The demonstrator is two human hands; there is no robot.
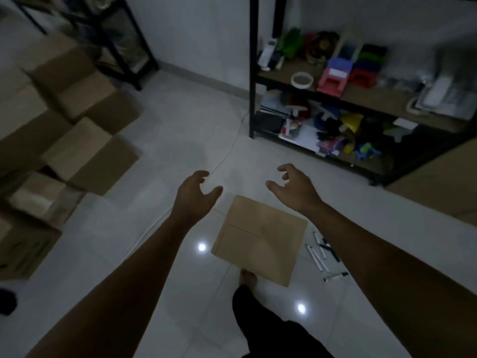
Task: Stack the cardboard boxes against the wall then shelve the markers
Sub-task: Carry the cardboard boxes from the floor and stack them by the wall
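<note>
A closed brown cardboard box (260, 241) lies on the white tiled floor in front of my feet. My left hand (193, 193) hovers above and to the left of its far corner, fingers spread, holding nothing. My right hand (294, 187) hovers above its far right side, fingers curled apart, also empty. Several markers (321, 253) lie scattered on the floor just right of the box. More cardboard boxes (85, 151) are piled along the left, some with open flaps.
A black metal shelf (254, 99) with coloured toys, tape and clutter stands at the right back. Another black rack (129, 47) stands at the back left. A large cardboard surface (444, 182) lies at the right edge. A white cable (224, 156) runs across the floor.
</note>
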